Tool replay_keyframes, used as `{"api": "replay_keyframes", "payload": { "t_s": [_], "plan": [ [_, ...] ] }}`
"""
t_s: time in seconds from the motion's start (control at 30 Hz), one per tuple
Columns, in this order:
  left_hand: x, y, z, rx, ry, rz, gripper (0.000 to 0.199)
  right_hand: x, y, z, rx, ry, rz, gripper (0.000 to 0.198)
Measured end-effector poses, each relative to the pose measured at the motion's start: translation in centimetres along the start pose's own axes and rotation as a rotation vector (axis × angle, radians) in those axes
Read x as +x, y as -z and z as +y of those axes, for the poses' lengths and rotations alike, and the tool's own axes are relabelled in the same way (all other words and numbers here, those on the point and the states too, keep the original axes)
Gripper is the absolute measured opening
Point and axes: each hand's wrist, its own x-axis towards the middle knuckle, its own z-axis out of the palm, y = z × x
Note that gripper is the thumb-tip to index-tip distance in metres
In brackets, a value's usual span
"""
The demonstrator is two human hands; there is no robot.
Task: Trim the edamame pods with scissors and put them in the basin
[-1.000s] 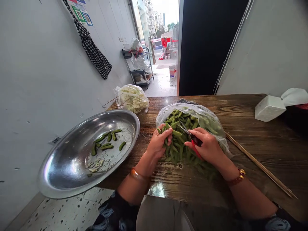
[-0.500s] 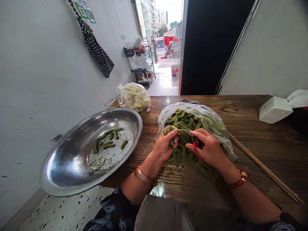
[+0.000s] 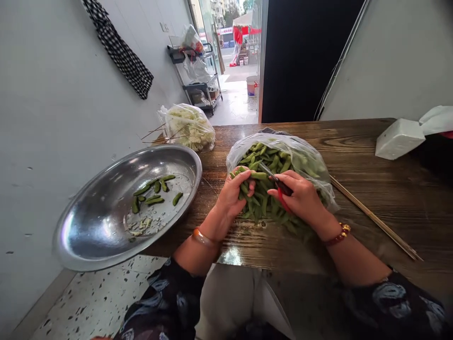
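My left hand is closed on several green edamame pods, one of which sticks out to the right between thumb and finger. In my right hand is a pair of scissors with red on the handle, its blades pointing up and left close to that pod. Both hands are over a clear plastic bag full of edamame pods, with more pods spilling toward me. On the left, a large steel bowl contains several pods, a little water and some pale bits.
Behind the bowl lies a plastic bag of cauliflower with thin sticks by it. A bundle of skewers rests right of the pods on the wooden table. A white tissue box stands at the far right. Beyond is a cart.
The whole view has tilted down a little. A pod now protrudes farther right from my left fingers, and the scissor blades look more open beside it.
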Motion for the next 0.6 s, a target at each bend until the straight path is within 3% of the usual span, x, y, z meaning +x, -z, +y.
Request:
{"api": "replay_keyframes", "payload": {
  "t_s": [0.17, 0.23, 0.4, 0.47, 0.5, 0.6],
  "plan": [
    [-1.2, -0.9, 1.3, 0.119, -0.070, 0.029, 0.019, 0.6, 0.8, 0.7, -0.044, -0.088, 0.187, 0.030],
    [-2.5, -2.2, 2.7, 0.277, -0.162, 0.025, 0.021, 0.7, 1.0, 0.8, -0.047, -0.096, 0.235, 0.030],
    [-5.2, -4.4, 8.2, 1.228, -0.718, 0.109, 0.023, 0.6, 1.0, 0.7, -0.011, -0.092, 0.233, 0.030],
    [-5.6, -3.0, 10.6, 1.581, -0.872, 0.226, 0.021, 0.5, 1.0, 0.7, 0.009, -0.087, 0.241, 0.030],
    [-5.8, -1.9, 11.8, 1.736, -0.876, 0.283, 0.021, 0.5, 1.0, 0.7, 0.021, -0.084, 0.251, 0.030],
    [-6.3, 2.7, 15.2, 2.099, -0.658, 0.417, 0.026, 0.6, 1.1, 0.7, 0.053, -0.091, 0.279, 0.029]
  ]
}}
